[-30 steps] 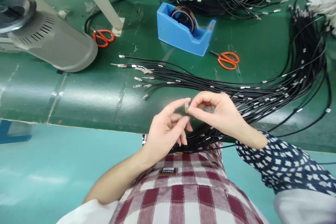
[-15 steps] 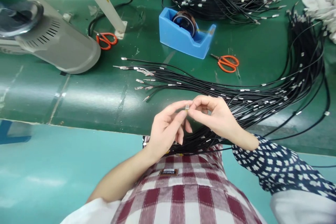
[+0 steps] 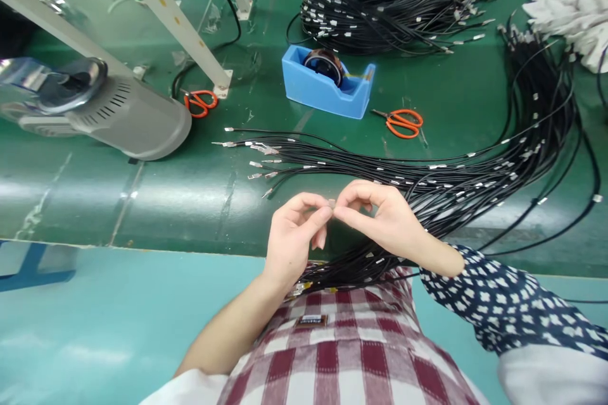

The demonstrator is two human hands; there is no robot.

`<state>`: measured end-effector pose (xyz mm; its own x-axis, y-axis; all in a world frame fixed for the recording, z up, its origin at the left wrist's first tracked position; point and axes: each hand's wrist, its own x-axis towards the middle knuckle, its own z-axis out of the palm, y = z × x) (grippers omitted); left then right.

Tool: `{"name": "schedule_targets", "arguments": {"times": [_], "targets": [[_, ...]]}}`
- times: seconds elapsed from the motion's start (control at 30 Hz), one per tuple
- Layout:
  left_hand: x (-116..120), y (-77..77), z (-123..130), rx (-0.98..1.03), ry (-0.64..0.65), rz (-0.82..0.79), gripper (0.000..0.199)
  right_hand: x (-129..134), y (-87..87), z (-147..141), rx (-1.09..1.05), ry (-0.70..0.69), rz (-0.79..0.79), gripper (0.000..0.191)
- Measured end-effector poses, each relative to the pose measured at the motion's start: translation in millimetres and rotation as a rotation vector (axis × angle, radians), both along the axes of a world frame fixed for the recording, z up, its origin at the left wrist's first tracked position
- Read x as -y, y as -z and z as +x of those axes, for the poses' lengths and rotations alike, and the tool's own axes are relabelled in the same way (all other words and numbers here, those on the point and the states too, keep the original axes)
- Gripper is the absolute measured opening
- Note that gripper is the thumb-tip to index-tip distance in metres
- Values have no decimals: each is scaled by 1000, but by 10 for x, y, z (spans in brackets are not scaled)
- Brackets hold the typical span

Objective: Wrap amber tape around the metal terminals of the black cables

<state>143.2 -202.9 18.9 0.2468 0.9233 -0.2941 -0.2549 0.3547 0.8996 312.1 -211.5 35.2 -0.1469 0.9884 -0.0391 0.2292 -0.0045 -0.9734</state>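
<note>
Above the table's front edge, a small silvery cable connector (image 3: 332, 203) sits between my fingertips, mostly hidden by them. My left hand (image 3: 292, 237) pinches it from the left with thumb and forefinger. From the other side my right hand (image 3: 382, 214) closes thumb and fingers at the same spot. Black cables (image 3: 354, 269) lie in a bunch across the lap and table edge, under my hands. Just beyond my hands, a spread of black cables (image 3: 361, 168) with silvery connectors runs along the green table (image 3: 190, 202).
Behind the cables stand a blue tape dispenser (image 3: 327, 98) and orange-handled scissors (image 3: 403, 123). A second pair of scissors (image 3: 200, 103) lies beside a grey machine (image 3: 137, 114) at left. Coiled cables (image 3: 394, 6) and white gloves (image 3: 570, 16) lie farther back. White posts (image 3: 175, 19) rise at left.
My fingertips have closed further over the connector, covering more of it. Both hands stay together at nearly the same place; the camera view has shifted slightly.
</note>
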Motion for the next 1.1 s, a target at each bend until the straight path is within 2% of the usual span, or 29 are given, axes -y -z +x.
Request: {"name": "schedule_targets", "arguments": {"times": [0.13,0.2,0.4,0.57,0.67,0.8,0.9,1.0,1.1], "targets": [[-37,0,1,65,50,-115,20,-19,-5,23,-78,-50,-85,13],[-32,15,4,49,19,-73,19,-19,6,31,-75,-49,-94,12],[41,43,15,-144,-95,181,12,2,55,24,3,-15,-9,11],[85,-3,6,-238,-81,158,23,0,56,-3,13,-1,14,10],[86,-2,-10,-278,-57,122,21,-1,45,-18,17,8,35,10],[87,48,-29,-207,-30,94,16,-3,30,-40,32,52,52,11],[104,87,-22,-140,-58,85,15,-9,37,-62,12,80,20,14],[114,114,-5,-74,-59,76,16,-28,71,-86,-76,73,-39,16],[100,130,-3,-18,-20,61,16,-59,116,-111,-250,36,-114,20]]}}
